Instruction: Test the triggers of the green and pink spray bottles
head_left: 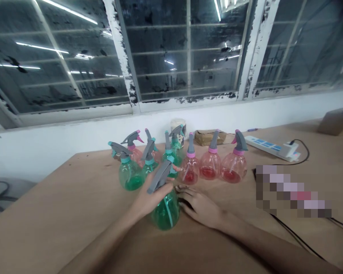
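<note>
My left hand [147, 198] is wrapped round the neck of a green spray bottle [166, 214] with a grey trigger head, close to me on the table. Green liquid and a pale dip tube show through its clear round body. Just right of that bottle, my right hand [200, 207] lies low over the table, fingers stretched toward the bottle's side; whether they touch it I cannot tell. Behind my hands stand several more spray bottles. A green spray bottle [130, 177] is at the left, and a pink spray bottle [234, 167] with red liquid at the right.
Beyond the bottles are a brown cardboard box [210, 137] and a whitish tub [178, 123] by the wall. A white power strip [270, 147] with a plugged-in adapter lies at the right, near black cables and a blurred-out object. Windows rise behind the table [82, 198].
</note>
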Demonstrator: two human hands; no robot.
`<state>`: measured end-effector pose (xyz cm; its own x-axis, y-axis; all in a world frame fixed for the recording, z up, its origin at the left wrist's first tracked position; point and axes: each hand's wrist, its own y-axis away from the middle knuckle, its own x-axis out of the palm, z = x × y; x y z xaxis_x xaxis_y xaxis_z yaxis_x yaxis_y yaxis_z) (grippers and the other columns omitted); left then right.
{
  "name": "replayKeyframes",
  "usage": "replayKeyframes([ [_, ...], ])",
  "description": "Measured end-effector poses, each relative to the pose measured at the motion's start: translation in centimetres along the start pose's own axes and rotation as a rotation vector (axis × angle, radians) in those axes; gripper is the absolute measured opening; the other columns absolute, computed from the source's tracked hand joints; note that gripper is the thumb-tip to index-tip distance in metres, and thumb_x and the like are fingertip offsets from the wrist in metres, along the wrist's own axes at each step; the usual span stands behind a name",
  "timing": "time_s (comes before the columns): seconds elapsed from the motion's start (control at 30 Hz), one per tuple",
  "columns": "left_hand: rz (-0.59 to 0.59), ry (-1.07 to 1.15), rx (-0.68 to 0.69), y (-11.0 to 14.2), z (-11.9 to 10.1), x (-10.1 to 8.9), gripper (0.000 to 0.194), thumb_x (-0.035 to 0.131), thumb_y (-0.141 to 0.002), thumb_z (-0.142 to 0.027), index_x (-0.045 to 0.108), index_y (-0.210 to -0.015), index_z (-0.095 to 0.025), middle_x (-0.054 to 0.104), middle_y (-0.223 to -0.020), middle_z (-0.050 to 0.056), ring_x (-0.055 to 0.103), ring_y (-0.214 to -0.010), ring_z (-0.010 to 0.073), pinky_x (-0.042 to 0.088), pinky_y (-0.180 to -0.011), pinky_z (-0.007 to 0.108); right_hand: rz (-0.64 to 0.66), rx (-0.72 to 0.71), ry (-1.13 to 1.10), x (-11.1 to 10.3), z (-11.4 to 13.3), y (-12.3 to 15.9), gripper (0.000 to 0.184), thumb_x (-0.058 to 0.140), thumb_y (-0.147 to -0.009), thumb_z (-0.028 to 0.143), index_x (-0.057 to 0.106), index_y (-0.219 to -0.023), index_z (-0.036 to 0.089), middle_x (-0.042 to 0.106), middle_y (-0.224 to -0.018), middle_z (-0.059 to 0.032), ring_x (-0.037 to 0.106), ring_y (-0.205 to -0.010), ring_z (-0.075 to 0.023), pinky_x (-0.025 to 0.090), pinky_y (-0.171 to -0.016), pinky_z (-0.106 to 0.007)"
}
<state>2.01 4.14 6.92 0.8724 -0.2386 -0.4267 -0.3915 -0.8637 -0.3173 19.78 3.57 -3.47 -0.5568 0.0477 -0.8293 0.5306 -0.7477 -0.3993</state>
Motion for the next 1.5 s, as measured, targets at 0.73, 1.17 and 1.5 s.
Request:
replayKeyframes([
  [0.73, -0.08, -0.064, 0.118, -0.02, 0.1, 0.54, 0.032, 0.051, -0.078, -0.015, 0.059, -0.107, -0.026, 0.066, -0.095, 0.001, 0.062, -0.084, 0.0176, 0.049, -0.081, 0.031, 0.013, 0.004, 0.025, 0.19, -0.17, 0.25, 0.033, 0.044, -0.089, 0.019, 0.056, -0.119, 0.015, 0.055, -0.128, -0.01, 0.044, -0.125, -0.0202, 0.034, -0.107, -0.039],
  [1.17, -0.11, -0.067, 0.089, 0.11, 0.04, 0.68, 0.02, 0.05, -0.084, -0.02, 0.06, -0.101, -0.024, 0.065, -0.094, 0.002, 0.06, -0.076, 0.0152, 0.048, -0.074, 0.028, -0.001, 0.0, -0.009, 0.21, -0.14, 0.13, 0.032, 0.043, -0.089, 0.019, 0.057, -0.118, 0.016, 0.057, -0.126, -0.0102, 0.045, -0.124, -0.0198, 0.035, -0.107, -0.039],
  [1.5, -0.103, -0.12, 0.075, 0.09, -0.23, 0.58, 0.014, 0.049, -0.084, -0.026, 0.058, -0.096, -0.024, 0.062, -0.08, 0.0, 0.054, -0.059, 0.0141, 0.045, -0.064, 0.027, 0.006, 0.004, 0.001, 0.06, 0.01, 0.12, 0.033, 0.044, -0.089, 0.019, 0.057, -0.12, 0.016, 0.057, -0.125, -0.0094, 0.046, -0.123, -0.0198, 0.035, -0.107, -0.038],
])
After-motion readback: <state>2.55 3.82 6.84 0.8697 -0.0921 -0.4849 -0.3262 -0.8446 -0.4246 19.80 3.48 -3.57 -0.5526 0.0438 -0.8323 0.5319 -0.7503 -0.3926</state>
